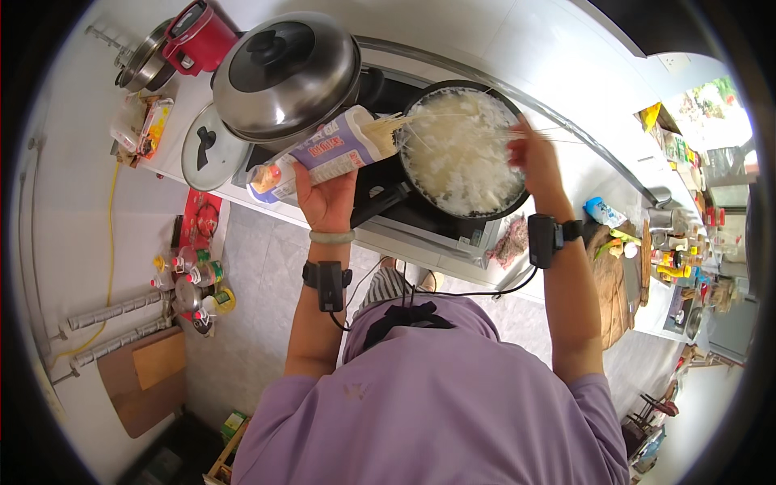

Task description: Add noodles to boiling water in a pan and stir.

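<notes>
My left hand [329, 197] holds an opened packet of dried noodles [327, 148], tilted so that its open end points at the pan. Thin dry noodle strands [383, 134] stick out of that end towards the rim. The black frying pan [407, 176] stands on the hob, filled with boiling, foaming water [464, 151]; some strands lie across it. At the pan's right rim, my right hand [532, 154] is blurred, its fingers closed on a few thin dry noodles that stick out on both sides.
A large lidded steel wok [285, 73] stands left of the pan, beside a glass lid [212, 148] and a red jug [203, 39]. The pan's handle [379, 205] points towards me. Right of the hob lie a crumpled cloth [510, 241] and a wooden chopping board [609, 291] with vegetables and a knife.
</notes>
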A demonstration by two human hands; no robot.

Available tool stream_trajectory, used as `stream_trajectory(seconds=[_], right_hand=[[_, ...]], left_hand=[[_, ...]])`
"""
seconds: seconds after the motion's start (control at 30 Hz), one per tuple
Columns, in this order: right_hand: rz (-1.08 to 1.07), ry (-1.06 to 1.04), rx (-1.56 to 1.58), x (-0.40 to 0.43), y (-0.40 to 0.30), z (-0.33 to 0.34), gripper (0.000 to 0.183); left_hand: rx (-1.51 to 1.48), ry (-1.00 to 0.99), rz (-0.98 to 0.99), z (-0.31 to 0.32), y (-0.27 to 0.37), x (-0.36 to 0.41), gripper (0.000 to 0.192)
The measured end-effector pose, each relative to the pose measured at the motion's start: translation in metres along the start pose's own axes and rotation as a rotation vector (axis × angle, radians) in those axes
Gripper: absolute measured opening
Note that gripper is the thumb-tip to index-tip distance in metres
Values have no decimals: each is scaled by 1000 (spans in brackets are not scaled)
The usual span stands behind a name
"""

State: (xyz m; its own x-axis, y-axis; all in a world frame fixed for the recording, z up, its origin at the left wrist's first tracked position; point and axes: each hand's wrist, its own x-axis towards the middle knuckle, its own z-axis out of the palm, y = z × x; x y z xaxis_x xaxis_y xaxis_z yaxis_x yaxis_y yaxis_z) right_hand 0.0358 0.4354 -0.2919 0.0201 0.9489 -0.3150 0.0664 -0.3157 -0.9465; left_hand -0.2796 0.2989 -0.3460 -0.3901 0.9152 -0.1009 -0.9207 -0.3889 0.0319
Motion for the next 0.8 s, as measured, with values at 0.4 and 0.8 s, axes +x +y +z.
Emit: stream_trajectory(seconds=[0.4, 0.8], right_hand=[[7, -158, -196, -54, -20, 18, 39], [136, -352, 277, -68, 0, 48, 40]], left_hand=[[-29, 10, -42, 13, -20, 0, 57], [-126, 66, -146, 19, -34, 0, 59]])
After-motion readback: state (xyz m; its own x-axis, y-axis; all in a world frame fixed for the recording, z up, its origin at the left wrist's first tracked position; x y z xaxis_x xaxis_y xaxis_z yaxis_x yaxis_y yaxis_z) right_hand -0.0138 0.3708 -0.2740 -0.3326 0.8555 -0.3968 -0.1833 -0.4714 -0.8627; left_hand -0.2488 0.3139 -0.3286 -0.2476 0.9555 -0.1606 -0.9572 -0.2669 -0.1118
